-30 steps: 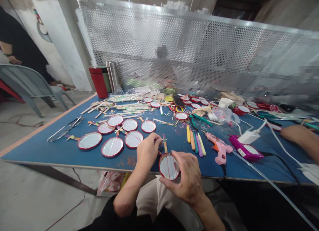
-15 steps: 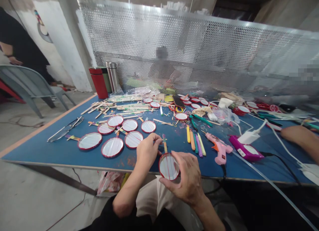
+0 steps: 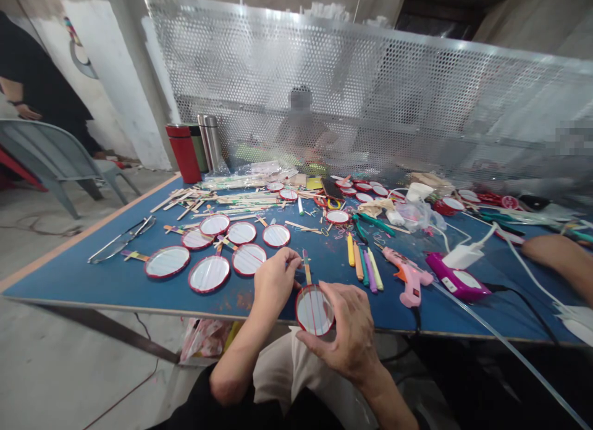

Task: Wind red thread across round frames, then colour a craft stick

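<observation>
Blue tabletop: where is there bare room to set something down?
Bare blue shows at the left end of the blue table, left of the red-rimmed discs, and in a patch between the pink glue gun and the near edge. It is crowded along the far side, among craft sticks and more discs.

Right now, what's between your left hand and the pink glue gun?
In the head view, next to the left hand stands the craft-stick handle of the round red frame, then a row of coloured sticks before the pink glue gun.
</observation>
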{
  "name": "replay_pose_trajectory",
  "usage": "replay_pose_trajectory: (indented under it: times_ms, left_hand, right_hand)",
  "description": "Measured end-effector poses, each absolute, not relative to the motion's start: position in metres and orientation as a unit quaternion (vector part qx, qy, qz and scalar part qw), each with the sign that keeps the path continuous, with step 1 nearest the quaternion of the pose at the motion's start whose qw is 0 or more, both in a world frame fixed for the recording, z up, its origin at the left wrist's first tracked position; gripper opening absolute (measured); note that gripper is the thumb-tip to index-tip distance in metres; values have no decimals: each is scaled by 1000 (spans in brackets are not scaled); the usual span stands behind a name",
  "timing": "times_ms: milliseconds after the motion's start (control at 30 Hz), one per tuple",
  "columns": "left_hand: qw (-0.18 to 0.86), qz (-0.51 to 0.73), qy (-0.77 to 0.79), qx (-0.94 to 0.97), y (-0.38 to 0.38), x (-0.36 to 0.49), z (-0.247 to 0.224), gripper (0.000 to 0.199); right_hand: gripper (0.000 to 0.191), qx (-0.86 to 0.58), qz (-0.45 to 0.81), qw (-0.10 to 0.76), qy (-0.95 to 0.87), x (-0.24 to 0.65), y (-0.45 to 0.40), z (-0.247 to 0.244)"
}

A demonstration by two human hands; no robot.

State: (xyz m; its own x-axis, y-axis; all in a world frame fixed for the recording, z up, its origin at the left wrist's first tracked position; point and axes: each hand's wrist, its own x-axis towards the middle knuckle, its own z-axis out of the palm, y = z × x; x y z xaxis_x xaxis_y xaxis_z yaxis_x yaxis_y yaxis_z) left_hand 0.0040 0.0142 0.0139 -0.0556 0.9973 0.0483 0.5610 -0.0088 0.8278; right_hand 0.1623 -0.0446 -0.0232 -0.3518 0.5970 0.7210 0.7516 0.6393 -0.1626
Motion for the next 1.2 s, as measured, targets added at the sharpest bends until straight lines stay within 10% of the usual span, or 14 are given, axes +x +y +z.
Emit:
replay_pose_trajectory:
  times_ms: [1200]
  left_hand:
    - [315, 375, 624, 609, 14, 4, 14, 12]
  right_hand:
    - [74, -407, -102, 393, -818, 162, -44, -23]
